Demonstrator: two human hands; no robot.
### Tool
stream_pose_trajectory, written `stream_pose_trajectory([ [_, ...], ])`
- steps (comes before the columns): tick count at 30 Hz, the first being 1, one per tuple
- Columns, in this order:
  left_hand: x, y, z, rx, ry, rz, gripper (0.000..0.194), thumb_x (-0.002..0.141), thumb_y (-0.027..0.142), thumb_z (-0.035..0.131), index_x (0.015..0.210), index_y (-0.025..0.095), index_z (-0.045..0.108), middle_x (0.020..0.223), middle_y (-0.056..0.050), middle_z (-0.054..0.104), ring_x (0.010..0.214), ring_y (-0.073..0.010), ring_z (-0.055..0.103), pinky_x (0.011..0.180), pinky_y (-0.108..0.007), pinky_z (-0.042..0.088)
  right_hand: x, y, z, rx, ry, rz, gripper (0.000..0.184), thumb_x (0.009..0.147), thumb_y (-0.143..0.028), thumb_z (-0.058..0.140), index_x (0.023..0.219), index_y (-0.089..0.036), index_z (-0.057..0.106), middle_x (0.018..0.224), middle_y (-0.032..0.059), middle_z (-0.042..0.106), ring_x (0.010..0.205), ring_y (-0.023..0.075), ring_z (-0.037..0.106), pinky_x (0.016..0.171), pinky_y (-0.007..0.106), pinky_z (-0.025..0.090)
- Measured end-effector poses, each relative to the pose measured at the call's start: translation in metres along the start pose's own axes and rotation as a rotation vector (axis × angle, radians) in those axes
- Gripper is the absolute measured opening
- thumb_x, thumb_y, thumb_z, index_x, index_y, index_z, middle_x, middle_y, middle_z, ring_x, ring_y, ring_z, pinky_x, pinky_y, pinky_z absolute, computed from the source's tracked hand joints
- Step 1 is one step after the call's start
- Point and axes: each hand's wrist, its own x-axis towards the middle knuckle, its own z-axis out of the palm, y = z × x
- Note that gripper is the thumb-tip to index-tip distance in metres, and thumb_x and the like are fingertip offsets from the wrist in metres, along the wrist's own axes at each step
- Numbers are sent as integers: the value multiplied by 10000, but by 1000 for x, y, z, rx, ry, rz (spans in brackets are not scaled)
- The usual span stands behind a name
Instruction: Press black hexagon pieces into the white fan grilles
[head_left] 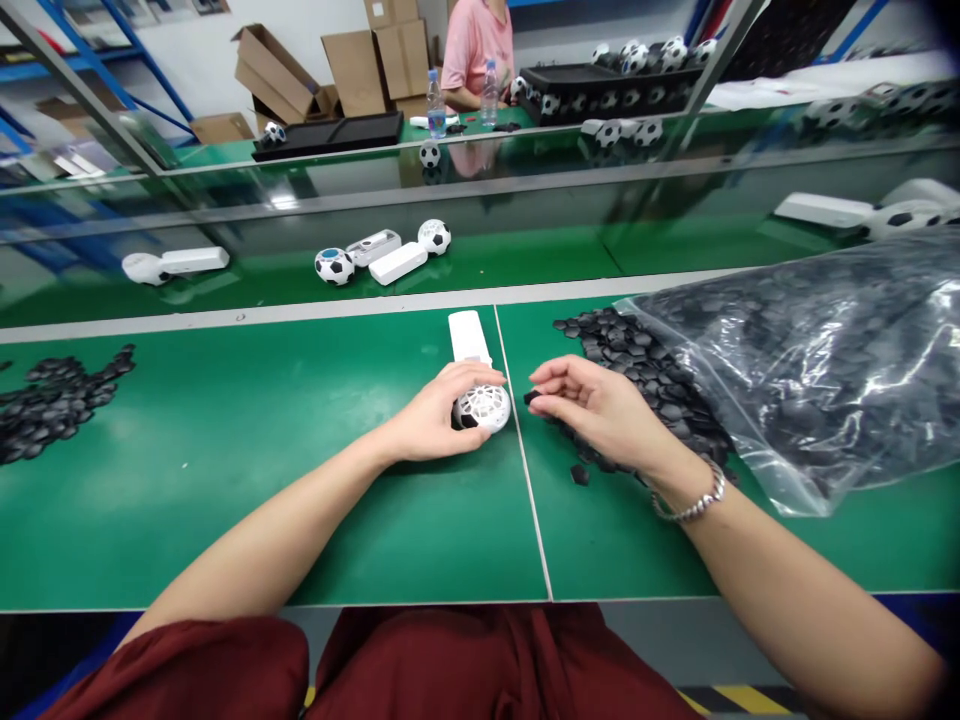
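Note:
My left hand point(442, 405) is curled around a white ball-shaped shell point(486, 408) with an open lattice and a black patch on its side. A white rectangular handle point(468, 336) extends from the ball toward the back of the table. Between the thumb and fingers of my right hand point(592, 405) is a small black pentagon piece point(532, 397), held just right of the ball. Beneath and behind that hand spreads a pile of black pieces point(645, 365). One loose black piece point(580, 474) lies nearer me.
A clear plastic bag point(847, 360) full of black pieces fills the right side. Another black pile point(64, 395) lies far left. Beyond the ledge, several ball-and-handle units, such as a football-patterned ball point(334, 266), rest on a green belt point(270, 285). A person point(480, 50) is across the line.

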Motion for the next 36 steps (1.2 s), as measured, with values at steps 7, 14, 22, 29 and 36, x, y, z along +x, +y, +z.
stream_pose_trajectory([
  [7, 0, -2, 1, -61, -15, 17, 546, 616, 92, 587, 1143, 199, 491, 1211, -61, 511, 1222, -226, 377, 1066, -408, 274, -1, -4, 1, -158, -95, -275, 126, 856, -182, 476, 919, -193, 585, 875, 40, 604, 828, 139, 550, 757, 285, 459],
  [14, 2, -1, 3, -75, -25, 17, 519, 627, 148, 636, 1121, 201, 485, 1201, -74, 501, 1220, -232, 373, 1058, -423, 278, -5, -9, 10, -238, -179, -438, 198, 869, -140, 432, 937, -204, 607, 898, 48, 602, 853, 131, 552, 742, 258, 470],
  [22, 4, 3, 11, -80, 6, -22, 415, 677, 249, 659, 1059, 209, 500, 1149, -69, 525, 1202, -239, 388, 1038, -442, 303, 1, -8, 20, -163, -137, -429, 107, 847, -158, 485, 863, -196, 584, 826, 29, 618, 810, 135, 559, 739, 275, 462],
  [29, 4, 5, 12, -74, 21, -43, 396, 667, 168, 625, 1041, 197, 498, 1145, -68, 528, 1212, -230, 371, 1039, -423, 300, 3, -8, 22, -31, -87, -193, 41, 762, -171, 612, 765, -175, 572, 748, 0, 565, 706, 113, 527, 676, 237, 432],
  [36, 4, 6, 13, -87, 55, -58, 389, 650, 149, 628, 1017, 204, 510, 1109, -57, 544, 1178, -229, 405, 1028, -429, 305, 4, -11, 22, 52, -127, -36, 52, 744, -177, 612, 701, -167, 586, 718, -3, 560, 672, 112, 521, 646, 237, 426],
])
